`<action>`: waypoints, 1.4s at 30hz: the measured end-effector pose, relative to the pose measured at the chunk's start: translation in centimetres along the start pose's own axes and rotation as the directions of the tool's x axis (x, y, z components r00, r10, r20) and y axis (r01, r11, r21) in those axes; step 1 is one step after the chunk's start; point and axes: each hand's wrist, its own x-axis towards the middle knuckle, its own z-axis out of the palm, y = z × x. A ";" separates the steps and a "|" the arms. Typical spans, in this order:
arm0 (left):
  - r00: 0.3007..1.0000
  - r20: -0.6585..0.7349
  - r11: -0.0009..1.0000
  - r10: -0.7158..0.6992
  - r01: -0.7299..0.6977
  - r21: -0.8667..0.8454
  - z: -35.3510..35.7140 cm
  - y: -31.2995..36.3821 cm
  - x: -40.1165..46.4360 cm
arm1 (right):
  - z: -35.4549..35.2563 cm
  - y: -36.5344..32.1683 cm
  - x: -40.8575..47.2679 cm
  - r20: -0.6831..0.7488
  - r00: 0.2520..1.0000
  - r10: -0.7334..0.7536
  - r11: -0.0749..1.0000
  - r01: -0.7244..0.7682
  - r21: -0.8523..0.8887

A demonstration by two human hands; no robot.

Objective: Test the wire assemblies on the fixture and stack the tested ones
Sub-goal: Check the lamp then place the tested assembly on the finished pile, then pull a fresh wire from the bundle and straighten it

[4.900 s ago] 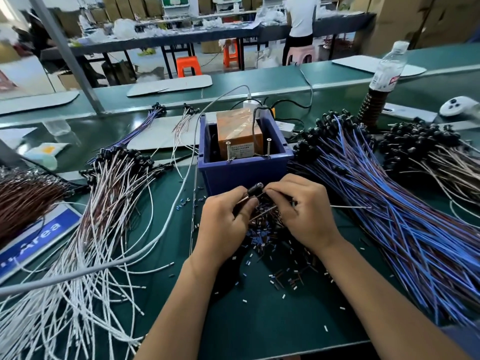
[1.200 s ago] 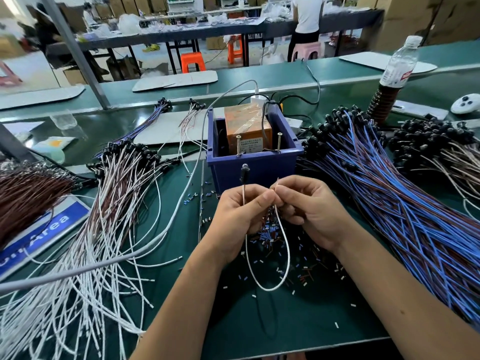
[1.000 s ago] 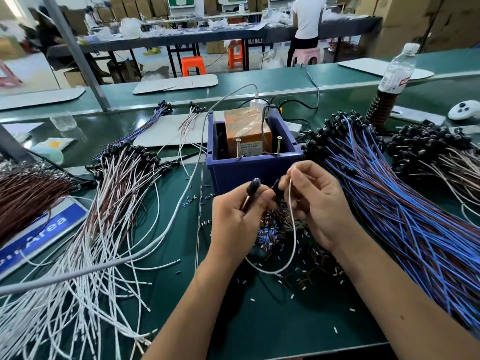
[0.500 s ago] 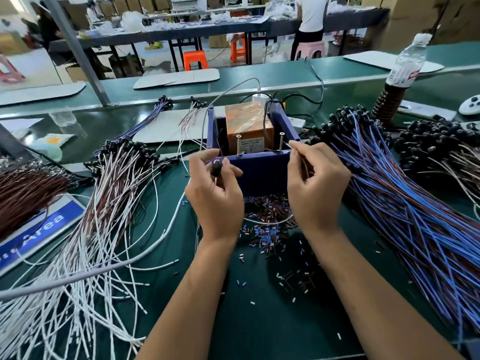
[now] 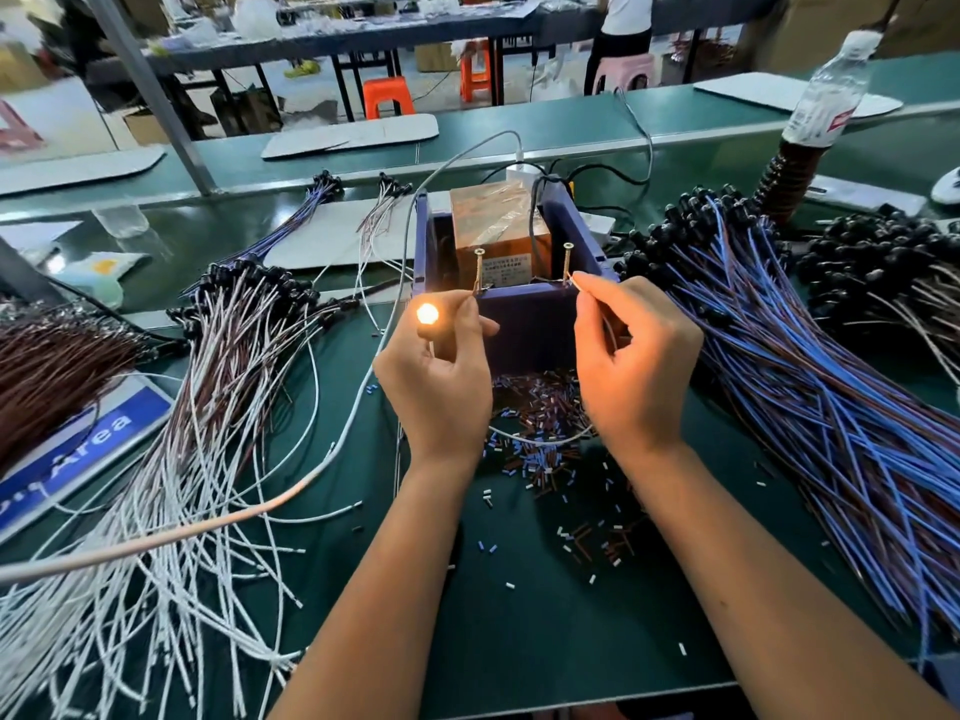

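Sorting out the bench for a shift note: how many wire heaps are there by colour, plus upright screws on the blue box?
White wire heaps: 1
Blue wire heaps: 1
Brown wire heaps: 1
Upright screws: 2
Total: 5

A white wire assembly (image 5: 540,440) is sagging between the blue fixture's (image 5: 524,314) two screws, its lamp (image 5: 427,314) glowing orange; white and blue piles are flanking it.
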 end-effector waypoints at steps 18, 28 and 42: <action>0.990 -0.143 0.985 0.009 -0.034 -0.171 1.1 2.1 -1.2 | -2.3 -0.8 0.6 -0.028 0.994 0.105 0.993 -0.103 0.057; 0.869 0.440 0.876 -0.229 0.381 -0.296 15.1 13.6 -4.1 | -18.8 4.5 6.4 -0.208 0.931 0.299 0.906 -0.346 -0.244; 0.223 0.914 0.031 -0.340 0.973 -0.227 30.9 25.7 -9.1 | -33.5 8.0 8.3 0.038 0.892 0.451 0.758 -0.360 -0.545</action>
